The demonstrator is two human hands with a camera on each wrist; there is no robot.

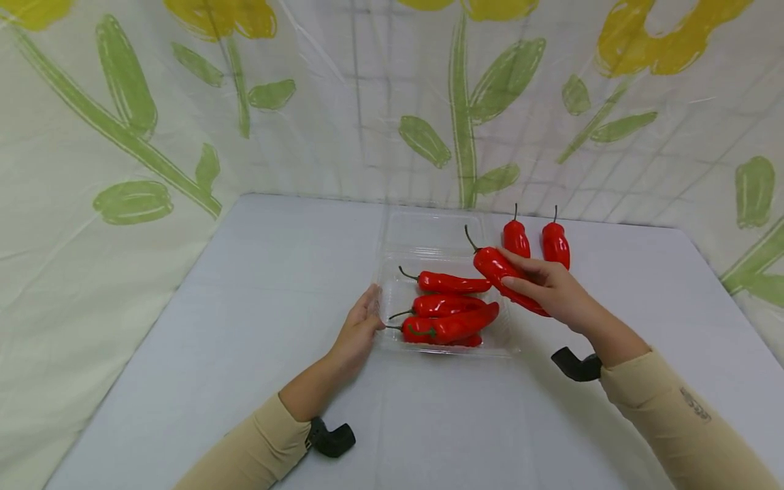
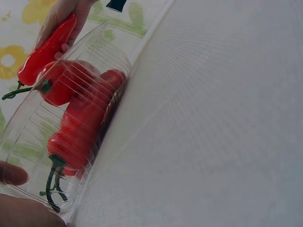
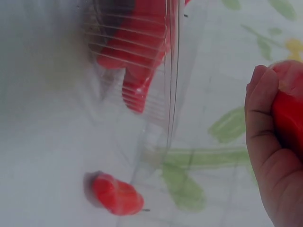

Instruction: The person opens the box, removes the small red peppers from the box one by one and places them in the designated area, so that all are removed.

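Observation:
A clear plastic container (image 1: pixel 508 346) lies with its lid (image 1: pixel 429 228) folded back behind it. Several red peppers lie inside, including an upper pepper (image 1: pixel 453 282) and a front pepper (image 1: pixel 459 327). My left hand (image 1: pixel 355 333) holds the container's left edge; in the left wrist view its thumb or finger (image 2: pixel 13 173) shows at the rim. Above the container's right side, my right hand (image 1: pixel 557 289) grips another red pepper (image 1: pixel 505 275), its stem pointing up and left. In the right wrist view the gripped pepper (image 3: pixel 289 113) is only partly visible.
Two more red peppers, one pepper (image 1: pixel 516 238) and a second pepper (image 1: pixel 555 243), lie at the back right of the white table (image 1: pixel 275 272). A flower-patterned curtain (image 1: pixel 324 122) hangs behind the table's back edge.

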